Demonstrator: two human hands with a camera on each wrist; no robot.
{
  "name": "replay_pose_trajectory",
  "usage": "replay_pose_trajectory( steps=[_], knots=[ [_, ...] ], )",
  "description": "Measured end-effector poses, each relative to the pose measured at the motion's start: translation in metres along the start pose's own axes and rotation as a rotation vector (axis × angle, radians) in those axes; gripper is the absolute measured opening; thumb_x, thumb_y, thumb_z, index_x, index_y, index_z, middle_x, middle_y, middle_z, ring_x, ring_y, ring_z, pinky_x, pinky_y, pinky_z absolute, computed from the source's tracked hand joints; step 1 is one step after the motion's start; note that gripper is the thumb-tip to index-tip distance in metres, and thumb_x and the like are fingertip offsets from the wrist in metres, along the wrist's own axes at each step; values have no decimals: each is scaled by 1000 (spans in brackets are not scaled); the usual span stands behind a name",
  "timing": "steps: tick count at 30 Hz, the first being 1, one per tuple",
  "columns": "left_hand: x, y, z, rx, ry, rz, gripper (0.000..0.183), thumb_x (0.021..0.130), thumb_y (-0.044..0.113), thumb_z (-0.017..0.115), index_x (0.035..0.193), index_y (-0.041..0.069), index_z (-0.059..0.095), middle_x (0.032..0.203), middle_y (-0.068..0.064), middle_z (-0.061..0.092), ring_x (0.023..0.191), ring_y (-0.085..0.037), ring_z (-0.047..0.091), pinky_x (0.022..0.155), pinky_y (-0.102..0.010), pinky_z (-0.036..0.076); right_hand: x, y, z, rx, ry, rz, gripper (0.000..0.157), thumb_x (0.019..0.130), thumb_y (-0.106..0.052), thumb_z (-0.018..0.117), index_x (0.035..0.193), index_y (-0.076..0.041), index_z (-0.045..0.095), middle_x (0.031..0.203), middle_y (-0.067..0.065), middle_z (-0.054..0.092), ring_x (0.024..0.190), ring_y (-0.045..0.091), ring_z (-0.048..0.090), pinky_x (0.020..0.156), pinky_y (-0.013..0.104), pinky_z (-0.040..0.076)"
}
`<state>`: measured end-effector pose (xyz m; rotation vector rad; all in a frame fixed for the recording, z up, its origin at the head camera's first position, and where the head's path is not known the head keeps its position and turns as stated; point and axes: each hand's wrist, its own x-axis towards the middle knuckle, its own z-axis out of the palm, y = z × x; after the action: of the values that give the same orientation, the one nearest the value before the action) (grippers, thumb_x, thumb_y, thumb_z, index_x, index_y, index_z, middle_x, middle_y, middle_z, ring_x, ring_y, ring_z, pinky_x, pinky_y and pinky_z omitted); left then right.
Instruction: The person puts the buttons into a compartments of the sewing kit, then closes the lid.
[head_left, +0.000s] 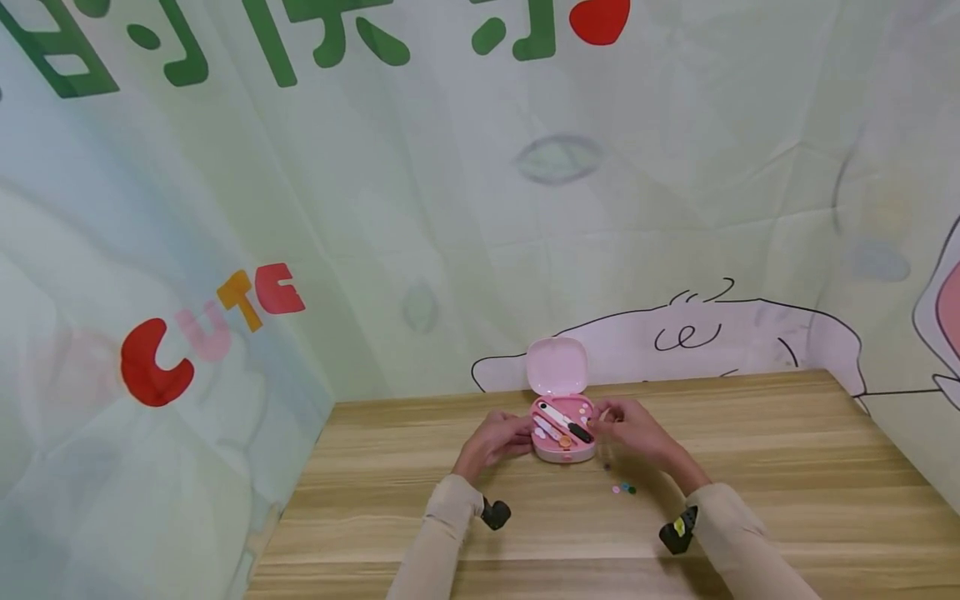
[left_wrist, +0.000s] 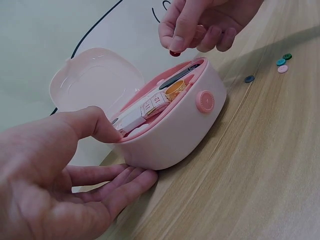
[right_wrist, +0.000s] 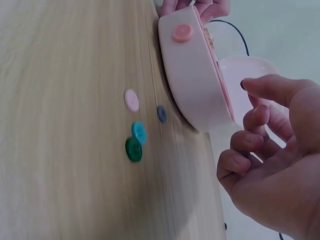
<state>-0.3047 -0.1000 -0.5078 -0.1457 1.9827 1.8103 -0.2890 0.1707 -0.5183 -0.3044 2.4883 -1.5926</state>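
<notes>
A pink sewing box [head_left: 564, 457] stands on the table with its lid [head_left: 557, 367] raised. My left hand [head_left: 495, 442] grips its left end, thumb on the rim and fingers low against the side. Over the opposite end, my right hand [left_wrist: 210, 25] pinches a small dark red button [left_wrist: 174, 53] between thumb and finger. Inside the box lie a tape measure [left_wrist: 153, 105], a gold thimble [left_wrist: 175, 91] and a slim black tool [left_wrist: 180, 76]. In the right wrist view, the button shows as a dark edge at the fingertip.
A pink button [right_wrist: 131, 100], a teal button [right_wrist: 139, 132], a green button [right_wrist: 133, 149] and a dark blue button [right_wrist: 161, 113] lie on the wooden table [head_left: 375, 500] in front of the box. A printed cloth [head_left: 450, 208] hangs behind the table.
</notes>
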Motion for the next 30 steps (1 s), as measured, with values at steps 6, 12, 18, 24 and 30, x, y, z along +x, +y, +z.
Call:
replay_pose_trajectory(
  steps=[6,12,18,24,30],
  knots=[
    [0,0,0,1,1,-3,23,103,12,65,112,-9,68,97,-13,73,86,-18,69,87,-35,63,6,-2,4,15,47,57,18,100,-24,70,107,-7,68,90,9,60,84,24,53,67,32,45],
    [1,0,-1,-6,-2,-7,23,103,12,64,111,-9,68,97,-13,73,85,-18,69,87,-35,63,13,4,6,65,84,112,18,102,-22,68,111,-7,67,97,9,59,88,24,53,69,30,46],
    [0,-1,-1,-9,-3,0,23,103,11,65,111,-10,68,97,-14,73,85,-18,69,87,-36,63,19,8,7,130,118,140,19,101,-23,69,111,-7,67,96,9,58,84,24,52,63,28,45],
    [1,-2,-1,-2,-3,-4,25,102,13,66,113,-10,68,101,-15,74,88,-20,70,89,-37,62,20,9,7,144,134,158,32,101,-27,69,128,-9,67,98,10,57,84,25,51,62,29,44],
    [0,0,-1,-2,8,-19,25,102,13,66,113,-9,67,102,-16,73,89,-20,70,89,-37,62,17,12,4,149,121,138,44,100,-31,72,138,-12,62,98,11,58,83,25,52,62,29,44]
  ],
)
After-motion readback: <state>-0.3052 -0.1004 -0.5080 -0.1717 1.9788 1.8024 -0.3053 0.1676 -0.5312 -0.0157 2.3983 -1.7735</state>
